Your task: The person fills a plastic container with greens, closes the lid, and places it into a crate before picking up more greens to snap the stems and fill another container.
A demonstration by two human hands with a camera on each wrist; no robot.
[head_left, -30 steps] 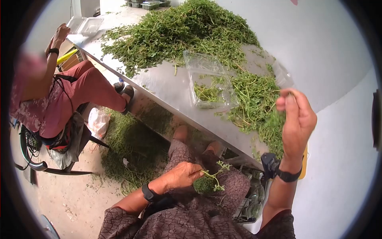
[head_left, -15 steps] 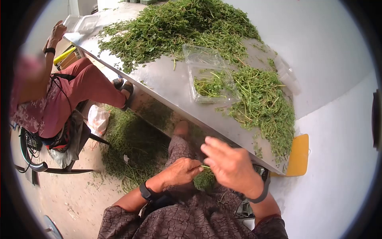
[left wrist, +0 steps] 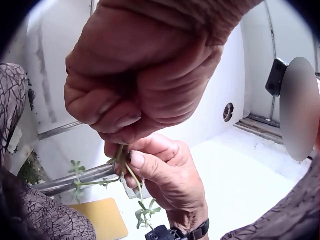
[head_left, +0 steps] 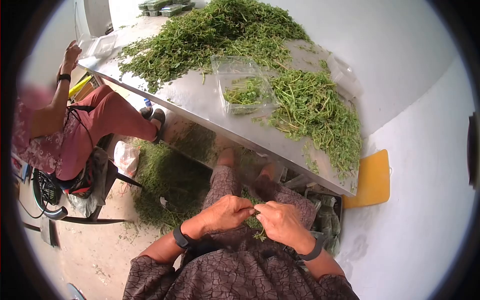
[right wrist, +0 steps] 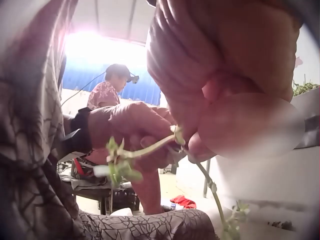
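Note:
Above my lap, my left hand point(head_left: 227, 214) and my right hand point(head_left: 284, 224) meet fingertip to fingertip. Between them they pinch a thin green stem with small leaves. In the left wrist view the leafy stem point(left wrist: 133, 176) splits into two sprigs hanging under the left fingers, and the right thumb presses against it. The right wrist view shows the leafy stem point(right wrist: 150, 149) at the tips of both hands. On the table, a clear plastic clamshell box point(head_left: 245, 107) lies open with some greens in it, beside a smaller pile of greens point(head_left: 320, 112).
A big heap of greens point(head_left: 215, 37) covers the far part of the metal table point(head_left: 187, 100). Stacked boxes point(head_left: 165, 7) stand behind it. A yellow board point(head_left: 374, 177) leans at the right. Another person point(head_left: 115, 115) sits at the left. Cut greens point(head_left: 165, 175) cover the floor.
My right hand has come down from the pile at the table's right, across to my left hand, and now pinches the stem there. The left hand has kept its hold.

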